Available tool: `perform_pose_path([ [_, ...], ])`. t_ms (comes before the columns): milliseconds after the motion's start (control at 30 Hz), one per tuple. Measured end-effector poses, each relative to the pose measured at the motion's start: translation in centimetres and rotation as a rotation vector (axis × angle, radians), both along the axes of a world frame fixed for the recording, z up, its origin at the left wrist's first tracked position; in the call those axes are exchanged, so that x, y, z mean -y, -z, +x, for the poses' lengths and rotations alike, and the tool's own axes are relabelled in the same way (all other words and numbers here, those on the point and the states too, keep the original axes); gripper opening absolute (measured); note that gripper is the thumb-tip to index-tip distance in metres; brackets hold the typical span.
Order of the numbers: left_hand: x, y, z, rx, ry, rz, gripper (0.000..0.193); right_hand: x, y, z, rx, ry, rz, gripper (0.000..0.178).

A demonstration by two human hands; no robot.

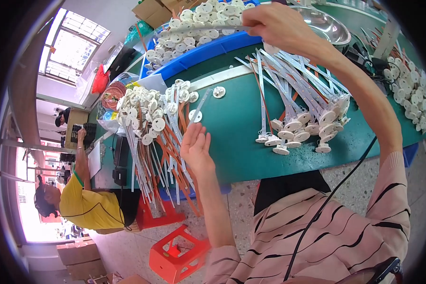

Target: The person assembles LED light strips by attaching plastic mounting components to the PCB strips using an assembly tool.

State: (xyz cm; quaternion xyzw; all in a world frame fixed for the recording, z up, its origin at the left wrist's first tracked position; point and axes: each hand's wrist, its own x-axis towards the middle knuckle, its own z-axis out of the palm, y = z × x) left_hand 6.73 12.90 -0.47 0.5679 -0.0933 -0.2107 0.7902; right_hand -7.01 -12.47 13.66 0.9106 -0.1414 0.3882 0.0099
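My right hand (pixel 278 24) is raised over the front rim of the blue tray, thumb and fingers pinched together. From the pinch a pale narrow strip (pixel 206 30) runs leftward across the tray, and part of a white piece shows below the palm. My left hand (pixel 197 147) is turned palm up with fingers stretched, holding nothing visible. Just beyond its fingertips lies a white disc (pixel 195 116) with a short translucent strip beside it. Another white disc (pixel 219 92) rests farther off on the green table (pixel 236 142).
Light strips with white discs lie in a left bundle (pixel 146 113), overhanging the table edge, and a right pile (pixel 303 109). More discs fill the blue tray (pixel 208 53). A metal bowl (pixel 329 26) stands at back right. A red stool (pixel 177 255) and a person in yellow (pixel 92 203) are left.
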Motion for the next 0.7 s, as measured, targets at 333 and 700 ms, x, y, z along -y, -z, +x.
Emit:
perform_pose_path([
  [333, 9.9, -4.0, -4.2, 0.242, 0.393, -0.172, 0.039, 0.0, 0.9, -3.9, 0.031, -0.497, 0.958, 0.008],
  [700, 14.7, -3.2, -4.7, 0.159, 0.874, -0.371, 0.047, 0.8, 2.3, -6.0, 0.064, -0.497, 1.051, 0.008],
])
